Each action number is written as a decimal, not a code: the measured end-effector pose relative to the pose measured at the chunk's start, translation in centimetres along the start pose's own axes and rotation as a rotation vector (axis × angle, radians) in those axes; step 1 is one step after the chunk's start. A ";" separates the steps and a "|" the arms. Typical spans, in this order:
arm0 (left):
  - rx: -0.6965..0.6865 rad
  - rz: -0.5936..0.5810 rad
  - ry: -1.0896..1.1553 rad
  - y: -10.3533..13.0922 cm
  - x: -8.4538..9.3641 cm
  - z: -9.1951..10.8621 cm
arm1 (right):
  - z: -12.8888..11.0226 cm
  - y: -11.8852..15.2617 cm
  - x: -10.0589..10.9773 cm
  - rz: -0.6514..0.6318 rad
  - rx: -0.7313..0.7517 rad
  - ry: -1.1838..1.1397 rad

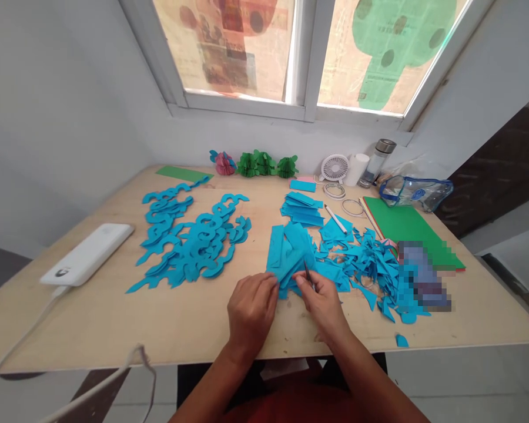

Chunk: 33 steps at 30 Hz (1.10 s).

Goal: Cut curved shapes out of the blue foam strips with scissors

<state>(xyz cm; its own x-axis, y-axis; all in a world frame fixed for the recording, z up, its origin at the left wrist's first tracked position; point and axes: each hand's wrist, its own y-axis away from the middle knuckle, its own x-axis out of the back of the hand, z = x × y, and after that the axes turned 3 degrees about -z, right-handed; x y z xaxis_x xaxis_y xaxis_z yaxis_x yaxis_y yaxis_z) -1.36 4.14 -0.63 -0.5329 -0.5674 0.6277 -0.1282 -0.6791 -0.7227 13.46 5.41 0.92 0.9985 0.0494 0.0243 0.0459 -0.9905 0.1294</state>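
Observation:
My left hand [253, 308] is closed, its fingers pinching the near edge of a folded piece of blue paper [291, 261]. Close beside it on the right, my right hand [325, 302] is closed around a slim dark pointed tool [308, 275], probably scissors. Its thumb and fingertips are at the paper's near right edge. Most of the tool is hidden in the palm. More folded blue sheets lie under and beyond the held paper. To the right spreads a heap of blue paper scraps [370, 258], and farther back lies a stack of blue folded paper [302, 208].
Wavy blue paper cutouts [203, 241] lie left of my hands, beyond them a white power bank [88, 252] with its cable. A white marker [335, 218], tape rolls [352, 207], green sheets [414, 226], a small fan [335, 168] and a bottle [377, 163] stand or lie right and back.

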 end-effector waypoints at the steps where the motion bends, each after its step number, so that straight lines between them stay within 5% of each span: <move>1: -0.039 0.027 0.018 0.2 0.2 0.2 | 0.0 -0.3 -0.4 -0.005 -0.033 -0.058; 8: -0.231 0.005 0.090 1.5 0.7 0.4 | 0.6 -0.9 -0.9 0.046 -0.096 -0.131; 20: -0.218 0.007 0.159 2.3 1.6 0.2 | 0.1 -0.2 -1.0 -0.004 -0.145 -0.235; 33: 0.552 -0.005 0.493 2.1 2.9 2.1 | -0.3 0.7 0.0 -0.008 -0.114 -0.268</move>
<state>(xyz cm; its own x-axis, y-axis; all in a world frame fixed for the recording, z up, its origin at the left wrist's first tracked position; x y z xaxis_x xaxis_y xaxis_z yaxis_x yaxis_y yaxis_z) -1.41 0.12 0.32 -0.8639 -0.3767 0.3342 0.2384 -0.8905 -0.3876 13.43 4.75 1.33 0.9711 0.0068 -0.2384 0.0656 -0.9686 0.2397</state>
